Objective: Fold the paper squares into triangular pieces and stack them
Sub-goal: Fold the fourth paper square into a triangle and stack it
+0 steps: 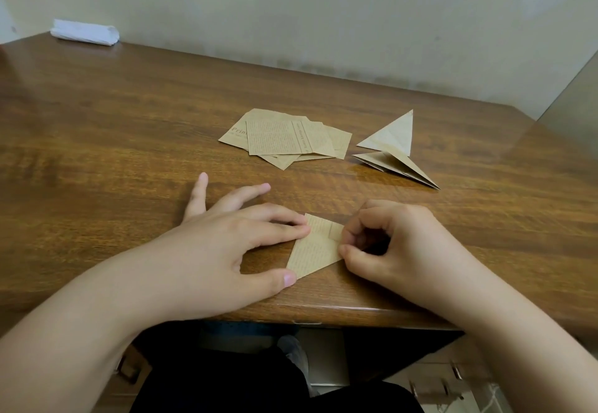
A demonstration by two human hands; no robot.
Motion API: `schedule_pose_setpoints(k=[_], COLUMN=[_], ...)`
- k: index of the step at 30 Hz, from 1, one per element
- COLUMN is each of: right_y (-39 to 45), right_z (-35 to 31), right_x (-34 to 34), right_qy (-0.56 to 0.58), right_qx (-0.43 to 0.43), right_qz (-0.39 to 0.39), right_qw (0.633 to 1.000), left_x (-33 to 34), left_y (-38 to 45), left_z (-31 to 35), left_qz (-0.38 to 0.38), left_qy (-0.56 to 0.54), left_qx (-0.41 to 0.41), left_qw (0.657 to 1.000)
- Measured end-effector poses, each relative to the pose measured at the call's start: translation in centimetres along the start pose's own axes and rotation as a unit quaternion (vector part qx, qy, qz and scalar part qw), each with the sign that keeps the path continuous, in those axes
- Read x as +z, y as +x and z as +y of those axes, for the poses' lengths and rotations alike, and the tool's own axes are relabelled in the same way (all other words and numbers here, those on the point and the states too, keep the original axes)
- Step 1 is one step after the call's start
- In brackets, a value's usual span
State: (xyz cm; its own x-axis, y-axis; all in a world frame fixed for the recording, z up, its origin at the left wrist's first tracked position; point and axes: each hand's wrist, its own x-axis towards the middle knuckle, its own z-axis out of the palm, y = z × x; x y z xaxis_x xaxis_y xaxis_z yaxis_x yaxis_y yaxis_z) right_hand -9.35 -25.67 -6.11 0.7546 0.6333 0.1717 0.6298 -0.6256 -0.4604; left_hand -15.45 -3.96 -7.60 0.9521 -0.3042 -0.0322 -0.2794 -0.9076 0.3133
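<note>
A tan printed paper piece (315,249), partly folded, lies near the table's front edge. My left hand (226,238) holds it flat, index fingertip on its top left corner and thumb at its bottom left corner. My right hand (388,241) has its fingers curled and pinches the paper's right edge between thumb and index finger. A loose pile of unfolded tan paper squares (284,137) sits farther back at the centre. To its right are two folded triangular pieces (393,150), one leaning over the other.
The brown wooden table (113,154) stands against a pale wall. A white rolled cloth or paper (84,32) lies at the far left corner. The table's front edge (323,314) is just below my hands, with my dark-clothed lap under it.
</note>
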Motion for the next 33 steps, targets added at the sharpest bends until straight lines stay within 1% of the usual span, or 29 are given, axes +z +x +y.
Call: schedule_pose_setpoints(k=[12,17,21,24,26,29,31,33], right_y=[0.1,0.0,0.0,-0.2,0.0,0.7,1.0,1.0], right_z=[2.2,2.9,3.3,2.6,1.5,0.1,-0.6,-0.8], right_x=[-2.3,-2.9,-3.5,-3.5,-3.0,-1.9,-1.5,-1.3], right_qy=[-0.015,-0.030,-0.072,-0.047,-0.036,-0.078,-0.095,-0.095], right_qx=[0.090,0.121,0.159,0.173,0.174,0.183,0.192,0.196], right_qz=[0.000,-0.006,-0.001,0.022,0.007,-0.041,-0.062,-0.067], right_qw=[0.996,0.992,0.985,0.984,0.984,0.979,0.975,0.974], left_x=[0.0,-0.5,-1.2,-2.2,-2.5,-2.8,-2.7,-2.6], left_y=[0.0,0.3,0.5,0.6,0.9,1.0,0.9,0.8], left_z=[-0.1,-0.2,-0.2,0.3,0.4,0.6,0.4,0.3], left_qz=[0.011,0.003,-0.034,-0.076,-0.089,-0.107,-0.108,-0.098], left_qy=[-0.032,-0.013,0.019,0.033,0.039,0.035,0.029,0.030], left_qx=[0.009,0.018,0.020,-0.002,-0.003,-0.003,-0.001,0.000], left_qw=[0.999,1.000,0.999,0.997,0.995,0.994,0.994,0.995])
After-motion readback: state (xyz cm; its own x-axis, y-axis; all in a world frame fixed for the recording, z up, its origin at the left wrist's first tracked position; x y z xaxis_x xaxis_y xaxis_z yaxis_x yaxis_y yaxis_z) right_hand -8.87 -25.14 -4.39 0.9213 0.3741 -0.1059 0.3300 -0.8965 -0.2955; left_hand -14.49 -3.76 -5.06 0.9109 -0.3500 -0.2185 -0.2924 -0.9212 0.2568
